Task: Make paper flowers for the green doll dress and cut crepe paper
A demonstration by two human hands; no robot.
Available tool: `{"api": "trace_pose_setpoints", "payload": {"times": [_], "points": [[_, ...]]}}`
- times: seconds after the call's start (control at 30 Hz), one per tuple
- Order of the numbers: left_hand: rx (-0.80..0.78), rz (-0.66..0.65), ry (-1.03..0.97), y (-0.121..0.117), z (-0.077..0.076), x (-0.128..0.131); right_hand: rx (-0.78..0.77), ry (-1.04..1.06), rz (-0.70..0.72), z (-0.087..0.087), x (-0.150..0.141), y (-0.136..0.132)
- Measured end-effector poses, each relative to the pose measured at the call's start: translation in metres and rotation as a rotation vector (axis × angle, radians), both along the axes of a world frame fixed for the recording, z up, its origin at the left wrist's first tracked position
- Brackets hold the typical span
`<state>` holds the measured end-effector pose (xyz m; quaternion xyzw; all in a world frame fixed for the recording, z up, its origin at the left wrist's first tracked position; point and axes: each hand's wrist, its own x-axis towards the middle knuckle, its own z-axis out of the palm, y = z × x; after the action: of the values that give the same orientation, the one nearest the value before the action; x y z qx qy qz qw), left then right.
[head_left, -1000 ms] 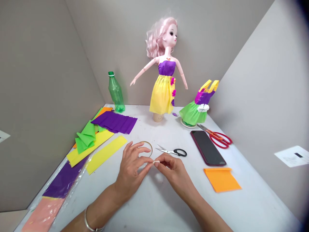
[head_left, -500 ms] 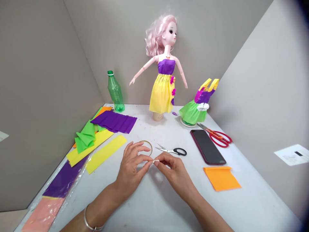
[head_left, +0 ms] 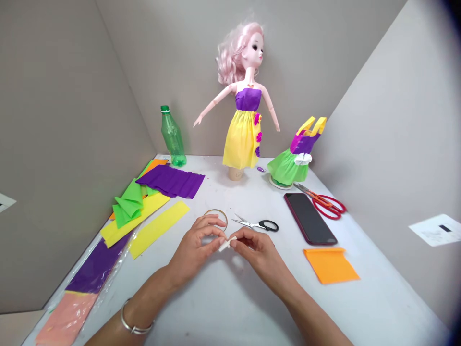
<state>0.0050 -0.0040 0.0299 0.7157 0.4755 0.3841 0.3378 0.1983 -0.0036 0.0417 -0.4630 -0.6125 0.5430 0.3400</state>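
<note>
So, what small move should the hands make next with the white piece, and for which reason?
Probably the left hand should lightly pinch the lower end of the white piece, to steady it. The right hand pinches the other end, while the lower end slants close to the left fingertips; whether they already touch it is hard to tell.

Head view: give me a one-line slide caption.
Right hand pinching a small white strip beside the left hand, in front of black-handled scissors and a pink-haired doll.
</note>
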Motion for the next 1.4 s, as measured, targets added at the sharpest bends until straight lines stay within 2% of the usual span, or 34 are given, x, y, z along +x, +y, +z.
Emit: {"api": "trace_pose_setpoints", "payload": {"times": [0.2, 0.3, 0.43, 0.63, 1.07, 1.4], "points": [[-0.153, -0.069, -0.069, 0.004, 0.003, -0.004, -0.013, 0.069, 0.048, -0.001, 0.001, 0.0], [-0.181, -0.08, -0.087, 0.004, 0.004, -0.005, -0.004, 0.09, 0.041, 0.0, 0.001, -0.001], [-0.188, -0.087, -0.099, 0.003, 0.002, -0.005, -0.044, 0.134, 0.022, 0.001, 0.0, 0.0], [-0.283, -0.042, -0.169, 0.001, 0.003, -0.002, -0.053, 0.159, -0.001, 0.003, -0.001, 0.001], [-0.261, -0.045, -0.199, 0.002, 0.003, -0.001, -0.07, 0.181, -0.076, 0.006, -0.003, 0.0], [-0.216, -0.023, -0.167, -0.001, 0.012, 0.002, -0.06, 0.183, -0.087, 0.006, -0.002, -0.001]]}}
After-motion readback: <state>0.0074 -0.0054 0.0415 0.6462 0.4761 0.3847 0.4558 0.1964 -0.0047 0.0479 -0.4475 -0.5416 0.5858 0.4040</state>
